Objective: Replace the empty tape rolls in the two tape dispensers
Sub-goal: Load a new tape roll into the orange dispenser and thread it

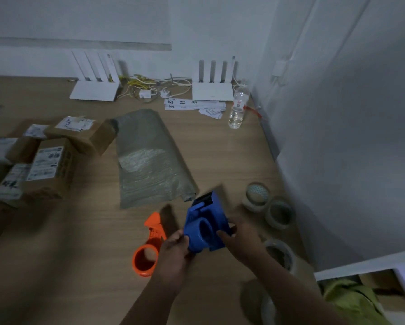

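I hold a blue tape dispenser (pixel 205 225) just above the wooden table (pixel 79 242), its round hub facing me. My left hand (pixel 173 254) grips its lower left side and my right hand (pixel 240 240) grips its right side. An orange tape dispenser (pixel 147 247) lies flat on the table just left of my left hand, its ring empty. Two tape rolls (pixel 268 204) lie to the right of the blue dispenser, and another roll (pixel 281 253) sits partly behind my right forearm. A further roll (pixel 267 308) shows blurred at the bottom.
A grey bubble-wrap bag (pixel 147 158) lies mid-table. Several labelled cardboard boxes (pixel 46 165) crowd the left side. Two white routers (pixel 93 89) (pixel 213 90) with cables stand at the back, beside paper slips (pixel 194 105) and a water bottle (pixel 238 107). A white wall (pixel 337 137) bounds the right.
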Tool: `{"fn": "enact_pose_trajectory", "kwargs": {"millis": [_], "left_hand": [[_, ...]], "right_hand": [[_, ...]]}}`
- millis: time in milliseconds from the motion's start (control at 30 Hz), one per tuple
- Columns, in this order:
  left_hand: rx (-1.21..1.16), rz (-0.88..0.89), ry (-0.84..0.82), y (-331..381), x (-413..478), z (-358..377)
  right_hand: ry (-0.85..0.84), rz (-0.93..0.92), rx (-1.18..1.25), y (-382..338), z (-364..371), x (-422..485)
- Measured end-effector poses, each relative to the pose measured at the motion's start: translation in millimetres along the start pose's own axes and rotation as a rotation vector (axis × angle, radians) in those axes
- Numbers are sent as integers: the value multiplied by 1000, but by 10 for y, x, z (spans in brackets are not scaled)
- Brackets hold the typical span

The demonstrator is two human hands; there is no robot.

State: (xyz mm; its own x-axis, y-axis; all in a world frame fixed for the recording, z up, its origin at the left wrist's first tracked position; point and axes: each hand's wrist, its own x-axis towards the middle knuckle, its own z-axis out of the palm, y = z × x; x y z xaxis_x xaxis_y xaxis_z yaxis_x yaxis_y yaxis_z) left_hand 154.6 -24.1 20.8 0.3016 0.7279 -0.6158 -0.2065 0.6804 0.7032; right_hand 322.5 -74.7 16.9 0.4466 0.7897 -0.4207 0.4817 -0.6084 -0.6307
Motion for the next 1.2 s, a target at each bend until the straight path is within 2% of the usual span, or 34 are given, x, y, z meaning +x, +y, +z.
{"fn": "enact_pose_trajectory", "kwargs": {"millis": [133,267,433,700,833,1033,1200], "left_hand": [[-107,-118,-13,-148,50,-66],[-106,-132,1,-290,46,-42],[62,-134,148,-427,141,-24],[829,115,53,-531,232,-201],[1053,246,32,-547,290,-204],[1158,280,82,-621,372,-206],[1121,223,51,-649,399,-207]], "right_hand": [[103,70,-41,99,78,-28],[123,72,-132,132,120,-71],[211,66,-172,104,224,-149],[250,108,-142,102,483,-173],[256,100,-136,111,549,-168],[252,116,-104,135,651,-201],[260,118,-74,178,690,-218]]}}
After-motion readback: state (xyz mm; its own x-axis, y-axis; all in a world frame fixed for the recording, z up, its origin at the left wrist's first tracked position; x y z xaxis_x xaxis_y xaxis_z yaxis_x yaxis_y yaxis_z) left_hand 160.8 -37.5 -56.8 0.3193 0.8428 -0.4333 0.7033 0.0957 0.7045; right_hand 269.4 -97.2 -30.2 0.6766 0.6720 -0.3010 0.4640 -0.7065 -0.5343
